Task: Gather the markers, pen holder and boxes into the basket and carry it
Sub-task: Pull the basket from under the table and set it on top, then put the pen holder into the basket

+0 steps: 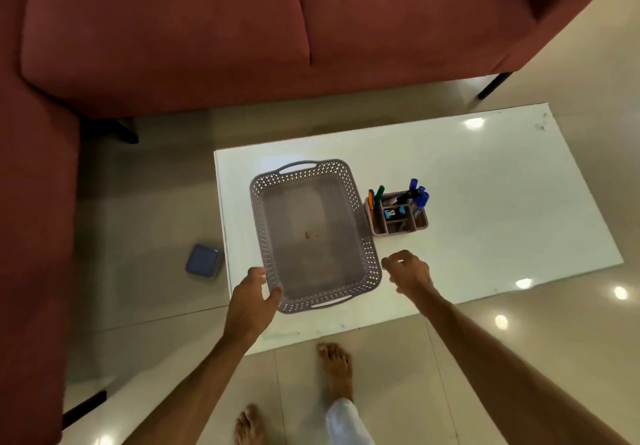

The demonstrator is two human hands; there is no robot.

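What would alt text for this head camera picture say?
Two bare hands reach for an empty grey basket on a white table; the left hand touches its near corner, the right hand hovers open. A pen holder with markers stands beside it.

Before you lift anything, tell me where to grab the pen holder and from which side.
Grip the pen holder by its two outer side walls, low on the body, coming down from above and from the near side with the right hand. Markers stick up out of the far compartments and the basket crowds its left wall, so the near edge looks the freest approach.
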